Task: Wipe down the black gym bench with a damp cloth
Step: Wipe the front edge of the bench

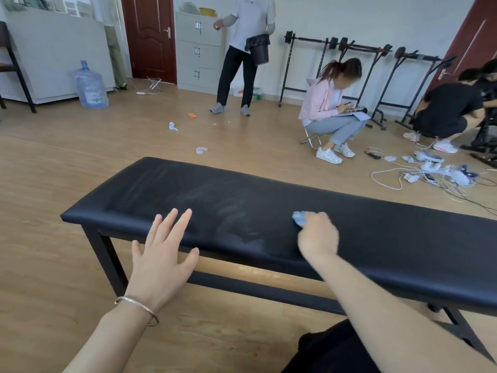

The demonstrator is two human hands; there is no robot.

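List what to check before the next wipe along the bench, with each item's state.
1. Grip: the right hand holds the cloth: ok.
2. Contact: cloth on the bench top: ok, as far as it shows.
3. Clearance: the left hand is apart from the cloth, open by the near edge: ok.
4. Cloth damp: cannot tell.
5. Top clean: not ok, pale streaks show left of the cloth.

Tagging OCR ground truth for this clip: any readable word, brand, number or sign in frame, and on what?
No text here is readable.
Water jug label: blurred.
Filing cabinet drawer tags: too small.
Black bench and blue cloth: no print visible.
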